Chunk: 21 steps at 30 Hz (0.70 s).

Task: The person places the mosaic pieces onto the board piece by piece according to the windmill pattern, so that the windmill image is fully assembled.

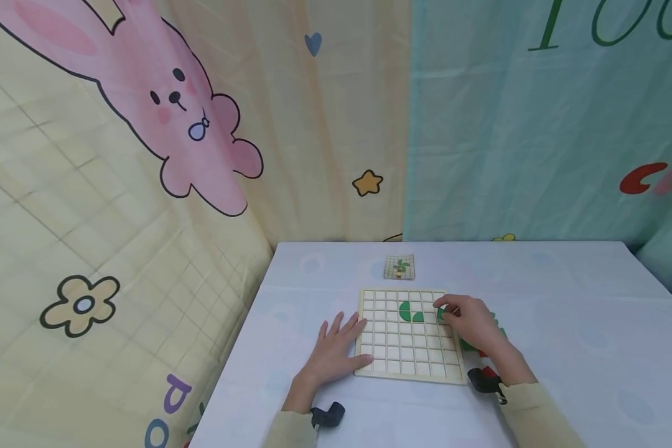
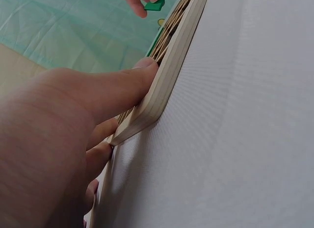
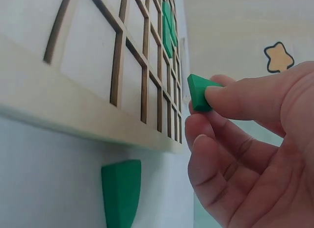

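Note:
A wooden grid board with white square cells lies on the table. Across its left edge rests my left hand, fingers spread; in the left wrist view its thumb lies against the frame. My right hand pinches a small green block with one curved side between thumb and fingers, above the board's right side. Towards the upper middle of the grid sit a few green curved pieces, two of them joined into a half circle.
Behind the board lies a small patterned card with a gridded picture. Loose green blocks and red ones lie right of the board, partly hidden by my right arm. Printed curtains hang behind the white-covered table.

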Each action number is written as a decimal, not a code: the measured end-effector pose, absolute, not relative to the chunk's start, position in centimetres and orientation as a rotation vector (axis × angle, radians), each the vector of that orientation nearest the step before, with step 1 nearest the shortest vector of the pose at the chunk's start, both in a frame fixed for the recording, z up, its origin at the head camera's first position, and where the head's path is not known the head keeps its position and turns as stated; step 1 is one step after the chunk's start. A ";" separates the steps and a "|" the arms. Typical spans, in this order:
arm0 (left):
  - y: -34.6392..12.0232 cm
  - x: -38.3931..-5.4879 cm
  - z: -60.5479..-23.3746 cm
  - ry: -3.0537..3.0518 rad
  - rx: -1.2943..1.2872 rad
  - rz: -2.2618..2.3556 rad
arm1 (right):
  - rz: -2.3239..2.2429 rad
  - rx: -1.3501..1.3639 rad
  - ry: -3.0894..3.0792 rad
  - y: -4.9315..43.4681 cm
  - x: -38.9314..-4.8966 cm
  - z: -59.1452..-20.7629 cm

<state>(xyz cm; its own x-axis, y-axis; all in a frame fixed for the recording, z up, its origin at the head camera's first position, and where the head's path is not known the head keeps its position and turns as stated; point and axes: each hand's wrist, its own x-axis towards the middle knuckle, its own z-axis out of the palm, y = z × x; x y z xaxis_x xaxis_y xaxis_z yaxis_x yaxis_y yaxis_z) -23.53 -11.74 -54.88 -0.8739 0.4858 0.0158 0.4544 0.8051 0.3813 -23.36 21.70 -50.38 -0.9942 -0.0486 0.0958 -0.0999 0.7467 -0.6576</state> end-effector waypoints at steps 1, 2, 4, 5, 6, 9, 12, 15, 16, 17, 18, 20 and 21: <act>-11.7 -23.5 -54.9 2.905 0.758 0.583 | 1.086 0.127 -2.873 21.6 -23.4 -50.4; -11.7 -23.5 -54.9 2.904 0.755 0.583 | 1.086 0.124 -2.879 21.5 -23.5 -50.4; -11.7 -23.5 -54.7 2.902 0.755 0.584 | 1.082 0.120 -2.888 21.2 -23.8 -50.4; -11.8 -23.5 -54.6 2.901 0.753 0.584 | 1.086 0.125 -2.891 21.1 -23.9 -50.4; -11.8 -23.5 -54.5 2.899 0.753 0.585 | 1.089 0.124 -2.897 21.0 -24.0 -50.4; -11.8 -23.6 -54.3 2.892 0.754 0.587 | 1.099 0.109 -2.919 20.8 -24.5 -50.6; -11.9 -23.6 -54.3 2.893 0.752 0.584 | 1.099 0.093 -2.932 20.6 -24.8 -50.9; -11.8 -23.6 -54.4 2.898 0.752 0.590 | 1.073 0.096 -2.932 20.4 -25.0 -51.1; -11.8 -23.6 -54.4 2.899 0.753 0.593 | 1.069 0.096 -2.933 20.4 -25.1 -51.1; -11.8 -23.5 -54.4 2.897 0.753 0.596 | 1.069 0.095 -2.934 20.3 -25.1 -51.1; -11.8 -23.5 -54.4 2.894 0.752 0.598 | 1.068 0.100 -2.935 20.2 -25.1 -51.2; -11.8 -23.4 -54.4 2.890 0.753 0.600 | 1.071 0.101 -2.938 20.0 -25.1 -51.3; -11.8 -23.4 -54.3 2.888 0.754 0.598 | 1.076 0.097 -2.938 20.0 -25.0 -51.3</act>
